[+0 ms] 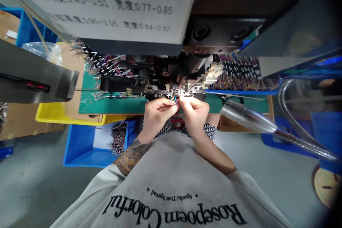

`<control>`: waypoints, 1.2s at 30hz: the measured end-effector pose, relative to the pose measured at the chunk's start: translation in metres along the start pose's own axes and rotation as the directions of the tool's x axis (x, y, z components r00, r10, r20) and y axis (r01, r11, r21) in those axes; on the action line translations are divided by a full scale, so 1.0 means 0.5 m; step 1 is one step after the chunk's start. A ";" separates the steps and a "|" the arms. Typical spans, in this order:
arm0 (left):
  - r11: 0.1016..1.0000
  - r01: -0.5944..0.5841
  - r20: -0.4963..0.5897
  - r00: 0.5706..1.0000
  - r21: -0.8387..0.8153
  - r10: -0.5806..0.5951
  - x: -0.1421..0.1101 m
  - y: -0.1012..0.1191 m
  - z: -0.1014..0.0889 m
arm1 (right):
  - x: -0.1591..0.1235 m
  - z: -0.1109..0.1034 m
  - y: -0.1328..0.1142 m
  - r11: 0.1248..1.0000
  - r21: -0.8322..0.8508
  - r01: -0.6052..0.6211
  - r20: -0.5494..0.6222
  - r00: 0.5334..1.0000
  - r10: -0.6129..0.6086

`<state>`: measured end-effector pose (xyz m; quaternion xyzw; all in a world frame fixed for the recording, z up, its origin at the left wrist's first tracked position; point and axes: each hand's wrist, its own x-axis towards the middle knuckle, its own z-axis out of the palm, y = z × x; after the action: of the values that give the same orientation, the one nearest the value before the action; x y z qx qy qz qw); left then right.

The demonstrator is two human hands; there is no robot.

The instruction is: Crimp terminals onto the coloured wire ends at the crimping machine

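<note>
Thin coloured wires point(173, 99) fan out between my fingertips at the front of a crimping machine point(184, 87). My left hand point(160, 112) pinches the wires between thumb and forefinger, with its other fingers curled. Close beside it, my right hand point(194, 112) is closed too, thumb and forefinger pressed together at the wires by the machine's tooling. Whether the right fingertips hold a single wire is too small to make out. A strip of terminals point(114, 91) runs in from the left toward the tooling.
Bundles of wires with white connectors point(107, 64) lie at the left back; more bundles point(240, 73) fill a blue tray at the right. A flexible metal lamp point(245, 115) juts in from the right. Yellow point(69, 114) and blue bins point(80, 149) stand at left. The green mat point(125, 105) borders the machine.
</note>
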<state>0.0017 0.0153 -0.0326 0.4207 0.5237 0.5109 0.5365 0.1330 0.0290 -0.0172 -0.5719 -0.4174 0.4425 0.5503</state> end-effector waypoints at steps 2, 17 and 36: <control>1.000 -0.016 -0.005 1.000 0.005 0.016 0.002 0.000 0.001 | 0.004 0.002 -0.003 1.000 0.008 -0.010 0.020 1.000 0.009; 0.999 0.021 -0.016 1.000 -0.027 -0.022 0.004 -0.002 -0.001 | -0.001 0.001 0.011 1.000 -0.004 0.016 0.048 0.999 -0.016; 0.999 -0.037 -0.037 0.999 -0.012 0.037 0.006 -0.009 -0.003 | 0.005 0.002 0.004 0.999 0.041 0.030 0.026 0.999 -0.031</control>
<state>0.0007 0.0178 -0.0378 0.4172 0.5224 0.5318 0.5199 0.1326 0.0318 -0.0194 -0.5484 -0.4244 0.4499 0.5628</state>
